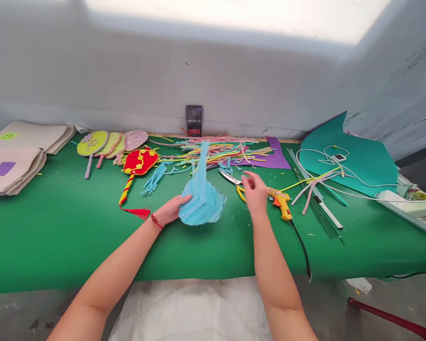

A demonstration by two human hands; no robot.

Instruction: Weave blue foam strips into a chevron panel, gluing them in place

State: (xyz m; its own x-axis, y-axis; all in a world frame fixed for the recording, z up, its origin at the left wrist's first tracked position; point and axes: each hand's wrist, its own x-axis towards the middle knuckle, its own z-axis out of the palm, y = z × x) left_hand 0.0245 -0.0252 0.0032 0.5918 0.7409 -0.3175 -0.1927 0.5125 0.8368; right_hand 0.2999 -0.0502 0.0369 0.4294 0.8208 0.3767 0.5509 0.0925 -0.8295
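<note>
Blue piece [202,203], long axis near-to-far, sat pinched by the left hand [172,210], left of the half-curled right hand [255,192], whose hold was unclear.

Scissors [230,177] between the fan [203,204] and glue gun [285,208].

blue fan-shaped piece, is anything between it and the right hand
Yes, the scissors show in the gap between the right hand and the blue fan-shaped piece, which the left hand holds. They appear to lie on the green table, so they probably wouldn't block a reach across.
</note>
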